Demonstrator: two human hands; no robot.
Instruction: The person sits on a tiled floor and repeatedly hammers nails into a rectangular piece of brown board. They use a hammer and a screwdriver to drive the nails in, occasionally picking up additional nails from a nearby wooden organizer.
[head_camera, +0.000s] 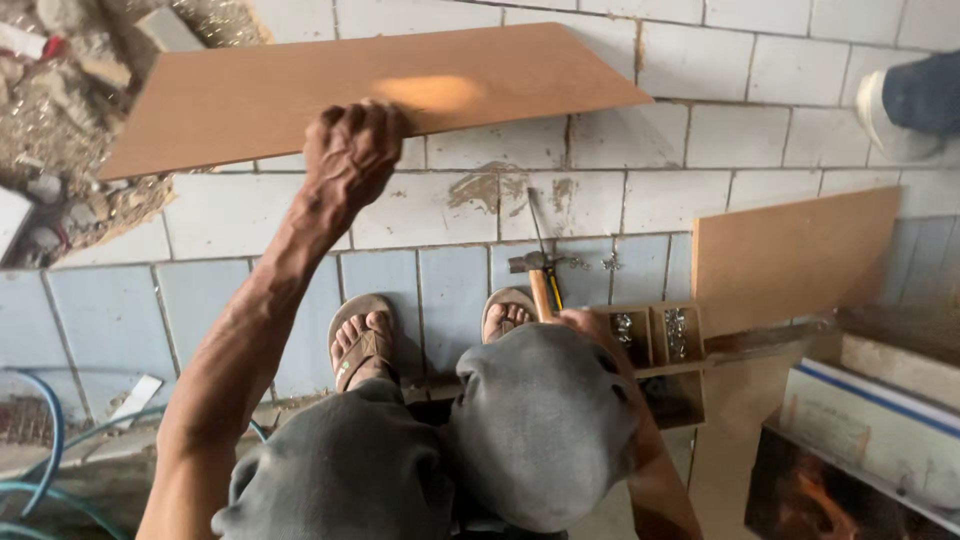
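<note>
While clenched on the edge of a brown board (380, 90) above white tiles, left hand (350, 160); right hand (585, 325) half hidden behind knee, gripping hammer (540, 278) beside wooden nail box (655, 340).

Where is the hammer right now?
In the head view the hammer lies on the tiled floor just ahead of the person's right foot, left of the small wooden nail box, beside the right hand.
</note>
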